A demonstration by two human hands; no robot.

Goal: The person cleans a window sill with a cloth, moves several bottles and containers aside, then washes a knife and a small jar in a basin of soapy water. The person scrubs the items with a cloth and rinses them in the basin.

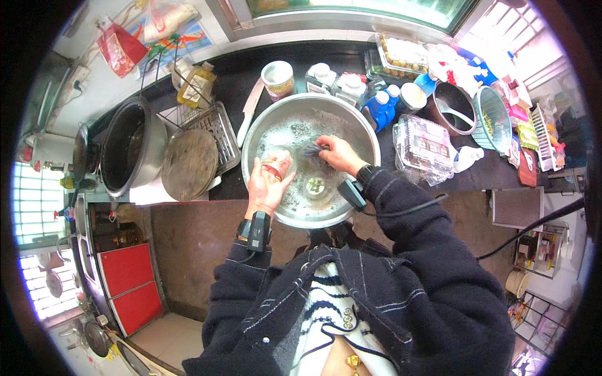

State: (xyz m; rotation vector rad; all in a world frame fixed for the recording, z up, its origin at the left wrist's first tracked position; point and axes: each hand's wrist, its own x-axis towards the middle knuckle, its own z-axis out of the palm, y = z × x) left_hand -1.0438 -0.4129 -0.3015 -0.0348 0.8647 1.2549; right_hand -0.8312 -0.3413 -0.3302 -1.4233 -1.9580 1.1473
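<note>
A large metal basin point(371, 141) holds soapy water with foam. Over its left part my left hand point(269, 185) holds a clear glass cup point(278, 160), fingers around its underside. My right hand point(339, 152) grips a dark scrubbing pad point(312, 150) just above the water, to the right of the cup. Another clear round vessel point(315, 185) appears to lie in the water near the basin's front; its exact kind is hard to tell. A knife with a white handle point(244, 127) rests on the black counter against the basin's left side.
Left of the basin are a round wooden cutting board point(190, 164), a metal dish rack point(223, 134) and a deep pot point(153, 155). Behind it stand a tub point(277, 77) and blue bottles point(380, 108). At right are clear plastic boxes point(422, 143), a pot point(454, 105) and a green basket point(491, 120).
</note>
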